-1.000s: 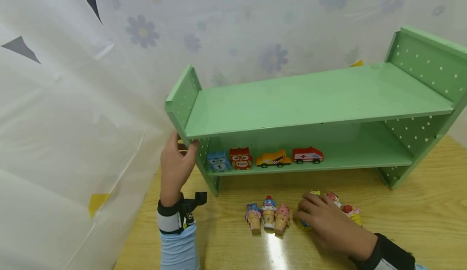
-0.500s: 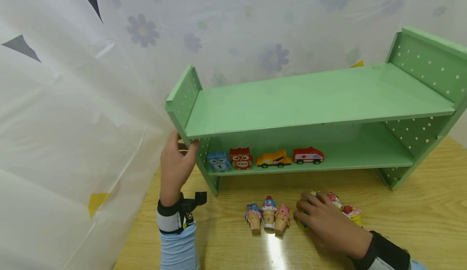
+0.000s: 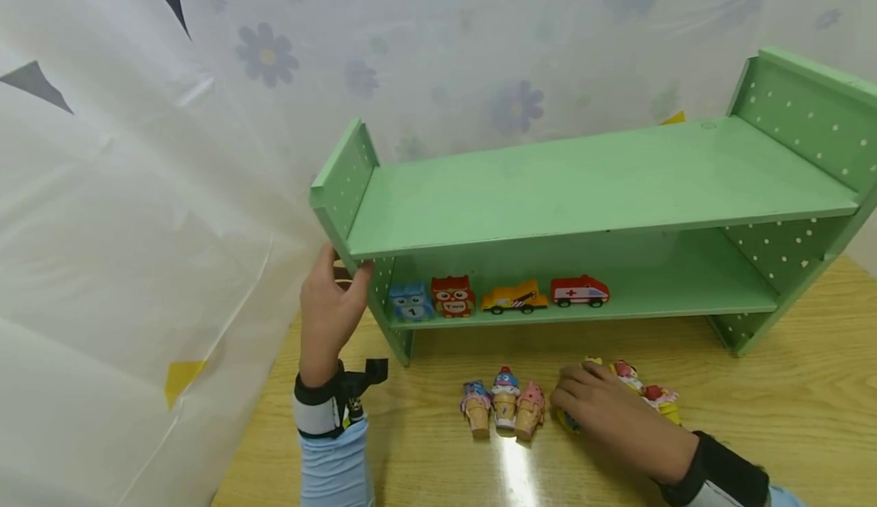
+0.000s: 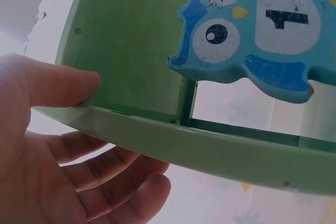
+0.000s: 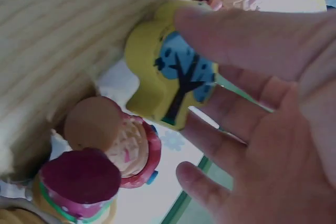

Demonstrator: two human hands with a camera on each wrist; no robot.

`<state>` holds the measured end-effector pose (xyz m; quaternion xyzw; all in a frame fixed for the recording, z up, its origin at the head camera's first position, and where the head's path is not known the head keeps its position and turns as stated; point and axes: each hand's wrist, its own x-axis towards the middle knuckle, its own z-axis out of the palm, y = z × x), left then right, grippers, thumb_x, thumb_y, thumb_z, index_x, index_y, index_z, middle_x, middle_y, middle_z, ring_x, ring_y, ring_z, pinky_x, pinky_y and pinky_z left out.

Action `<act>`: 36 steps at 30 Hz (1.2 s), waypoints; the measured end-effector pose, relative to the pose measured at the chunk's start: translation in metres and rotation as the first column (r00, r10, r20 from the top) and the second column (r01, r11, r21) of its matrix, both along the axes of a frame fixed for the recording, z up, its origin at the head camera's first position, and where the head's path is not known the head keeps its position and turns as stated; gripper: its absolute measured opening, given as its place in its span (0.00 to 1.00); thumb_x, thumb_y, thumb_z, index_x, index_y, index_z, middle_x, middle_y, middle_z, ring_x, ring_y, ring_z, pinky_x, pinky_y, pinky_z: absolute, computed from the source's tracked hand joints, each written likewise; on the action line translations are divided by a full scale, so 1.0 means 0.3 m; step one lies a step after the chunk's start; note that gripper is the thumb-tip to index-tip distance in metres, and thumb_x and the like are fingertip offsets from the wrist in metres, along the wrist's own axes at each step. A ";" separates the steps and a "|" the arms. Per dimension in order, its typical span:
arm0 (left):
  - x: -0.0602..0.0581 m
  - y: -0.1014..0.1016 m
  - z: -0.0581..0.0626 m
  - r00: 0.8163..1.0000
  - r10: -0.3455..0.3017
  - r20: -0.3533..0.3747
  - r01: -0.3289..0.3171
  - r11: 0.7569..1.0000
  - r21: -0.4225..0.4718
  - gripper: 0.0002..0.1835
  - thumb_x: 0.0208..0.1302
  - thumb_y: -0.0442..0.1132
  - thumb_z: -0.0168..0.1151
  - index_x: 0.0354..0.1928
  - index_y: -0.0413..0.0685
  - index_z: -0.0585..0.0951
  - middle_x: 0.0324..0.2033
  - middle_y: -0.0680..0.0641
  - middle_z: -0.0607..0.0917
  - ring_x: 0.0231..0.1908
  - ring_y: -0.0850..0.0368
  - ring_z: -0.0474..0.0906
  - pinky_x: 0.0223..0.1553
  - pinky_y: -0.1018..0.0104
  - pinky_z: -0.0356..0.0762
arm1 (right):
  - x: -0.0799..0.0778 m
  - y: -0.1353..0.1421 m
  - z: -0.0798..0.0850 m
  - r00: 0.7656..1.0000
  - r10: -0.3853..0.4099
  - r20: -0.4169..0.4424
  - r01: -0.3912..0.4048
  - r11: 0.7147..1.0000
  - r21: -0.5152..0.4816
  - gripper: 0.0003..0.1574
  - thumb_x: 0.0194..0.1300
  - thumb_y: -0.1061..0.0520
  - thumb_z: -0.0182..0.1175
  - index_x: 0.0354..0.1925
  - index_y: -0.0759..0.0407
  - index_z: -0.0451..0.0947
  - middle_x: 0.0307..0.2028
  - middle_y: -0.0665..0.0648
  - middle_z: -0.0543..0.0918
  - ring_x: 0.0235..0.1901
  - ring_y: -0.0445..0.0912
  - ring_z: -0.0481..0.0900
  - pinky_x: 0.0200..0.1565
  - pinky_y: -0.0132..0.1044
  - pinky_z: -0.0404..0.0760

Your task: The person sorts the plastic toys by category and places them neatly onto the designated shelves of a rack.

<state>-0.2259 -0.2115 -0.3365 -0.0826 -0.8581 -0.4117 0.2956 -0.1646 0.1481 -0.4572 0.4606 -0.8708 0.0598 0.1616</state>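
My left hand [image 3: 332, 309] grips the left side panel of a green two-tier shelf [image 3: 582, 187], its thumb inside and its fingers outside. Just past that thumb stands a blue owl block [image 4: 286, 19] with a 1 on it. My right hand [image 3: 617, 419] is low over the table, pinching a yellow toy block [image 5: 144, 51] with a blue tree picture. In the head view the hand covers most of this block. Beside it lie small ice-cream toys [image 5: 94, 124], and to the left three ice-cream cone toys [image 3: 505, 400] lie in a row.
On the lower shelf a red owl block [image 3: 453, 298], a yellow tow truck [image 3: 514, 298] and a red-and-white ambulance [image 3: 578, 292] stand to the right of the blue owl. A flowered plastic sheet [image 3: 438, 50] hangs behind. The wooden table [image 3: 425, 454] reflects light in front.
My right hand's fingers have drawn closer together over the yellow block. The left hand keeps its hold on the shelf, and the toys on the shelf have not moved.
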 end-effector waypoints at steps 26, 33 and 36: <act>0.005 0.002 0.009 1.000 0.014 -0.006 -0.015 1.000 -0.006 0.23 0.67 0.49 0.56 0.62 0.52 0.71 0.46 0.44 0.81 0.39 0.50 0.81 0.37 0.51 0.84 | 0.000 0.048 0.147 0.996 0.069 0.053 -0.050 0.954 -0.295 0.35 0.45 0.63 0.72 0.54 0.53 0.76 0.39 0.43 0.80 0.39 0.38 0.75 0.37 0.37 0.80; 0.003 0.005 0.001 1.000 0.009 -0.015 -0.009 1.000 0.000 0.23 0.67 0.49 0.56 0.62 0.53 0.71 0.48 0.44 0.81 0.40 0.50 0.80 0.37 0.51 0.84 | -0.024 0.136 0.266 0.999 0.009 -0.041 -0.025 0.916 -0.401 0.22 0.74 0.43 0.46 0.52 0.51 0.78 0.42 0.47 0.79 0.33 0.33 0.70 0.30 0.21 0.68; 0.004 0.006 -0.002 1.000 0.010 -0.014 -0.010 1.000 -0.001 0.23 0.67 0.48 0.56 0.62 0.52 0.71 0.47 0.44 0.81 0.40 0.51 0.80 0.37 0.51 0.84 | -0.034 0.179 0.303 0.999 -0.026 -0.046 0.003 0.904 -0.428 0.20 0.73 0.43 0.48 0.48 0.52 0.80 0.42 0.47 0.79 0.32 0.32 0.70 0.29 0.20 0.69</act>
